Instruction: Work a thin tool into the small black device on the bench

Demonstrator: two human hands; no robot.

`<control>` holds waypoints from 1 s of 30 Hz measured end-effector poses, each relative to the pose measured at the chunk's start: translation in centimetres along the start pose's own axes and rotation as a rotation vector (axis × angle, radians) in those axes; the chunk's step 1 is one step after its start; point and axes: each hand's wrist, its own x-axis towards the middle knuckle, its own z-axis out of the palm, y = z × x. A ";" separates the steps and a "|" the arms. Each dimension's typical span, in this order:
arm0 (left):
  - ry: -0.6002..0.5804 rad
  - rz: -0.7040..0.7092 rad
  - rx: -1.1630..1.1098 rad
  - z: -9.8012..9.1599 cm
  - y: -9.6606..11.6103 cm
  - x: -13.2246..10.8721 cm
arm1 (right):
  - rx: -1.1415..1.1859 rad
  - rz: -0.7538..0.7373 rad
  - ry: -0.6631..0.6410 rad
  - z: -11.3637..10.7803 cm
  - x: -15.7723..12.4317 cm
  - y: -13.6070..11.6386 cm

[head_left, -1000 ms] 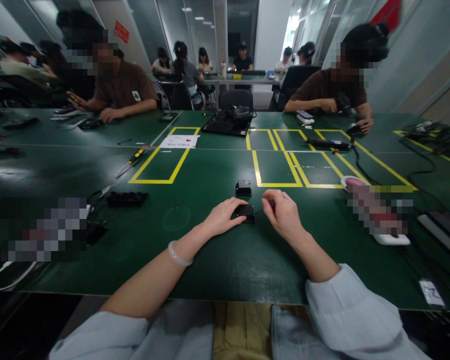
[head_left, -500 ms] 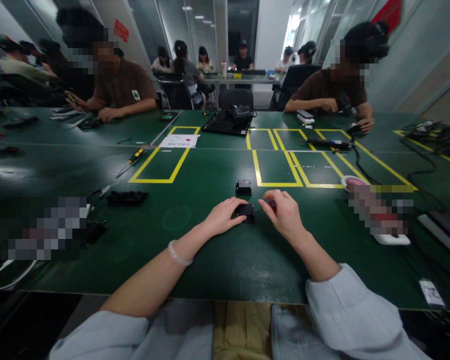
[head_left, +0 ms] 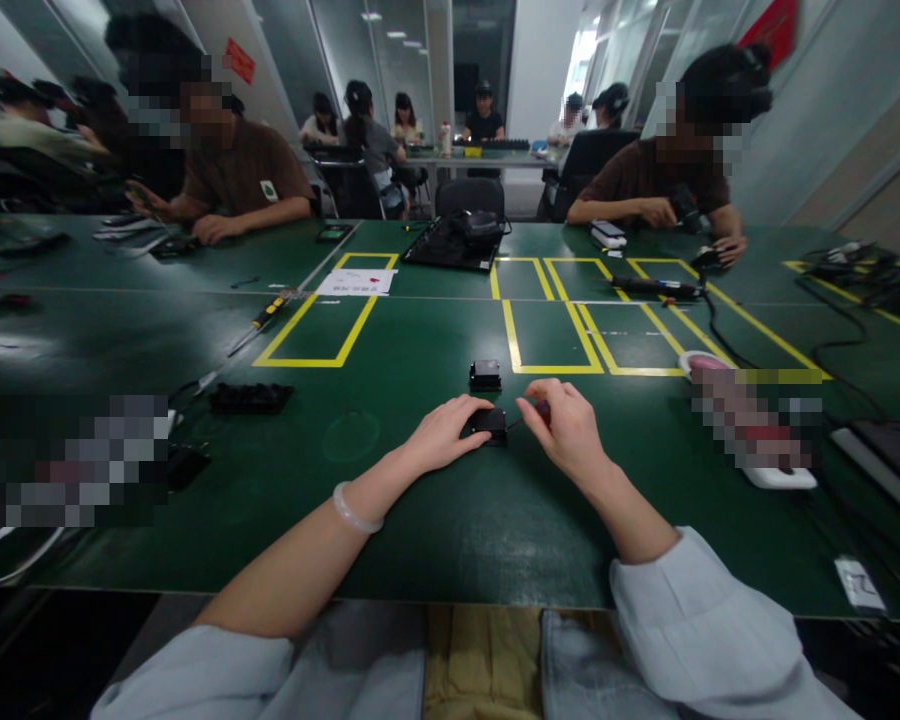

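Observation:
My left hand (head_left: 444, 433) lies on the green table (head_left: 420, 520), its fingers curled round a small black block (head_left: 490, 424) and holding it down. My right hand (head_left: 562, 430) is closed in a pinch on a thin tool with a reddish handle (head_left: 541, 409); the dark tip points at the block's right side. A second small black block (head_left: 485, 375) sits alone a little farther from me. A pale bangle (head_left: 354, 508) circles my left wrist.
A black tray (head_left: 250, 398) lies to the left, a yellow-handled screwdriver (head_left: 268, 314) beyond it. Yellow tape boxes (head_left: 555, 340) mark the table's middle. A white device and cables (head_left: 780, 476) lie right. Other people sit working along the far side.
Almost nothing differs: my right hand has shifted slightly left toward the block, and the view has drifted a little. My left hand keeps its hold.

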 end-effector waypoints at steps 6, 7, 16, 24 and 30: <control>-0.002 0.003 0.002 0.0 0.0 0.0 | 0.000 -0.012 0.035 0.3 -0.1 0.1; 0.001 0.004 0.003 0.0 0.0 0.0 | -0.005 -0.017 0.039 0.3 -0.1 0.1; 0.006 -0.003 0.007 0.1 0.0 0.0 | -0.010 -0.025 -0.014 -0.1 0.0 0.1; -0.001 0.001 0.000 0.0 0.1 0.0 | -0.029 -0.049 0.040 -0.1 0.2 -0.4; 0.002 -0.001 0.013 0.0 0.0 0.0 | -0.025 -0.055 0.007 -0.2 0.1 -0.2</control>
